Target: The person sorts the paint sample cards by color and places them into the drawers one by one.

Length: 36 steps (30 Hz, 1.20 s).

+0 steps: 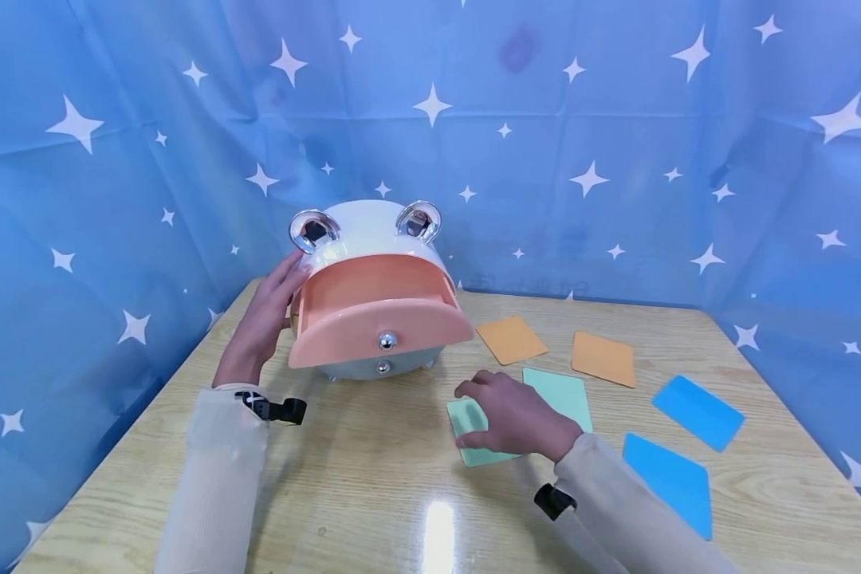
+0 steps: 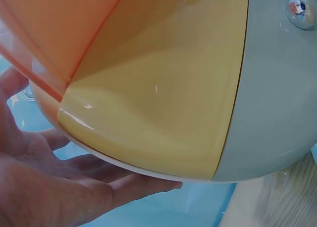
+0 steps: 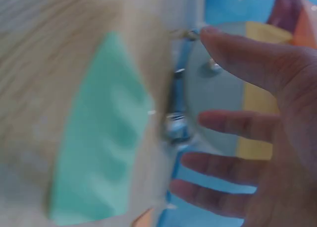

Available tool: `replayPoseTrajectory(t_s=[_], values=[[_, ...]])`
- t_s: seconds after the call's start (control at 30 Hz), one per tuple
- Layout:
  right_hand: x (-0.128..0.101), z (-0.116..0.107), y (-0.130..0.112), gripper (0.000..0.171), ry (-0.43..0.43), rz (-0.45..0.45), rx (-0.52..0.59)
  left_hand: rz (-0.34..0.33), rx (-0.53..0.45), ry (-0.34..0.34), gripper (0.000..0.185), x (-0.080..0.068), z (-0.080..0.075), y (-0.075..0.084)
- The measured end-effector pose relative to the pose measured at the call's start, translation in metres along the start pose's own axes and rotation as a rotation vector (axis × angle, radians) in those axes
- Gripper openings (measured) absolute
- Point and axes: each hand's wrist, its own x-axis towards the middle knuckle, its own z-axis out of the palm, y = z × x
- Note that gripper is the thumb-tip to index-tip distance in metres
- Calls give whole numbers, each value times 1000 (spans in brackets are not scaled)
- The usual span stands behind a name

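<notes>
A frog-shaped drawer box [image 1: 366, 219] with a white top and two silvery ring eyes stands on the table. Its pink top drawer [image 1: 344, 336] is pulled out; a yellow drawer [image 2: 163, 98] and a grey-blue drawer [image 2: 272, 98] below it are closed. My left hand [image 1: 261, 319] rests along the box's left side, fingers extended in the left wrist view. Above a green card [image 1: 477, 456] hovers my right hand [image 1: 513, 414], fingers spread and holding nothing. A second green card [image 1: 563, 395] lies just behind it, partly covered by the hand.
Two orange cards [image 1: 511, 339] lie right of the box. Farther right are two blue cards [image 1: 698, 412], the nearer one partly behind my right sleeve. A blue star-patterned cloth [image 1: 516, 159] hangs around the table's back and sides.
</notes>
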Motion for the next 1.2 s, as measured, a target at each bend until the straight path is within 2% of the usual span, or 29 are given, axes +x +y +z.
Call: replayPoseTrajectory(t_s=[0.17,0.4,0.57,0.77,1.2], values=[[-1,17,9,79,-16,82,-11,17,-6,1,75,0,1,-2],[2,34,14,88,-43,109,-1,23,-1,1,74,0,2,-4],[4,38,14,87,-71,116,-3,27,1,6,73,0,1,-3],[6,38,14,77,-87,87,-33,20,8,9,74,-2,1,-3],[5,36,11,66,-84,38,-29,25,4,13,73,-3,1,-4]])
